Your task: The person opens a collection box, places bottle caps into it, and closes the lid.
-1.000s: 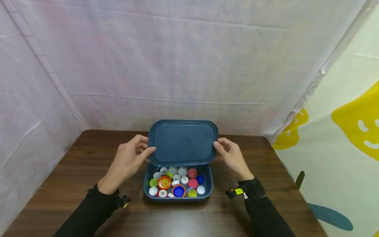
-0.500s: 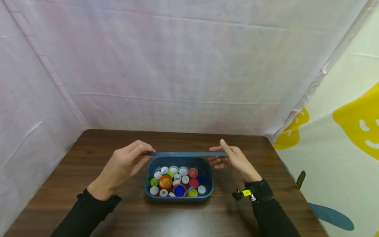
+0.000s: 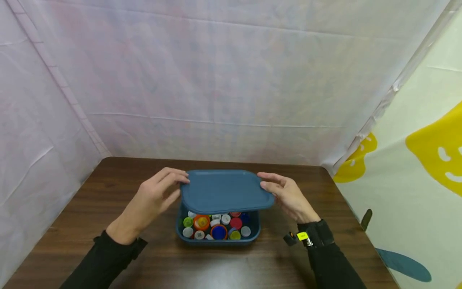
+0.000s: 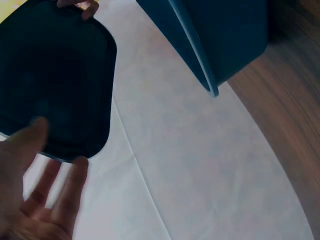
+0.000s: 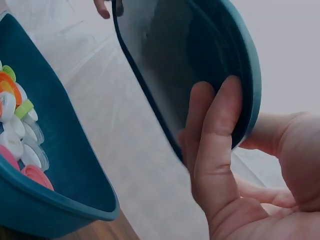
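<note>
A dark blue lid point(image 3: 225, 190) hovers level over the back half of a blue box point(image 3: 216, 240) on the brown table. The box holds several coloured bottle caps point(image 3: 216, 224). My left hand point(image 3: 155, 196) pinches the lid's left edge and my right hand point(image 3: 285, 194) pinches its right edge. From the left wrist, the lid's underside point(image 4: 55, 85) lies between thumb and fingers of the left hand point(image 4: 35, 200), with the box point(image 4: 225, 35) beyond. In the right wrist view, the right hand point(image 5: 235, 170) has its fingers under the lid point(image 5: 190, 60) and its thumb on top, near the box point(image 5: 55, 165) with its caps point(image 5: 15, 125).
The wooden table point(image 3: 108, 188) is walled by pale cloth at the back and left. A cream sheet with yellow shapes point(image 3: 429, 152) hangs on the right. Bare tabletop lies on both sides of the box.
The lid stood tilted up with its underside towards me, then turned edge-on. It now lies flat with its top showing, lower over the box. Both hands kept hold of its edges.
</note>
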A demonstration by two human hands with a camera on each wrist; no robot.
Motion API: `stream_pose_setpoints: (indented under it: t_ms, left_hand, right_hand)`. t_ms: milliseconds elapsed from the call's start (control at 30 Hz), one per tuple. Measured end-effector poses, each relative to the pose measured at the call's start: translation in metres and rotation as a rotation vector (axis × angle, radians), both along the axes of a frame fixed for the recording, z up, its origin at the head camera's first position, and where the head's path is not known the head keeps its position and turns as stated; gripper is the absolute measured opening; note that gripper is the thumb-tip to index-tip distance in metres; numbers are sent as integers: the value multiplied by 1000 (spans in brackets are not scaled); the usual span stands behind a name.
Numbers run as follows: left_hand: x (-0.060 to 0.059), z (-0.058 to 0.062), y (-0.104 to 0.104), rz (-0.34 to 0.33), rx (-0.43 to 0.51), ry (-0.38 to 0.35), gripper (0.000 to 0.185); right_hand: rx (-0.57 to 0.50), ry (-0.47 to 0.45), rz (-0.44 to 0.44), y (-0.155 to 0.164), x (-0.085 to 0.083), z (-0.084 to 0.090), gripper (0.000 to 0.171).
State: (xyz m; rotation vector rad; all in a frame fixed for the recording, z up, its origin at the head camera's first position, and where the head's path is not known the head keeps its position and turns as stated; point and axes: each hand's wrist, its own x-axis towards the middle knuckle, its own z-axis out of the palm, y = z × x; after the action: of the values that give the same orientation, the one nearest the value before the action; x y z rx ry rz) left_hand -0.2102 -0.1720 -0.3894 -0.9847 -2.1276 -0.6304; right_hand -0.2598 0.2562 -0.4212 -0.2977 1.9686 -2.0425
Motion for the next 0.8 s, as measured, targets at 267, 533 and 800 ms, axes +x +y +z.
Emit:
stream_pose_setpoints:
  t_ms: [267,533,800]
  left_hand:
    - [16,-3,8,265,161,-587,38]
    - [22,-7,14,294,167,-873,57]
    - [22,-18,18,317,85,-855,53]
  right_hand:
    - [44,103,-121,-10,13,-3,61]
    - [190,124,-115,-17,26,-12,64]
    - [349,208,-37,-15,34,-23,67]
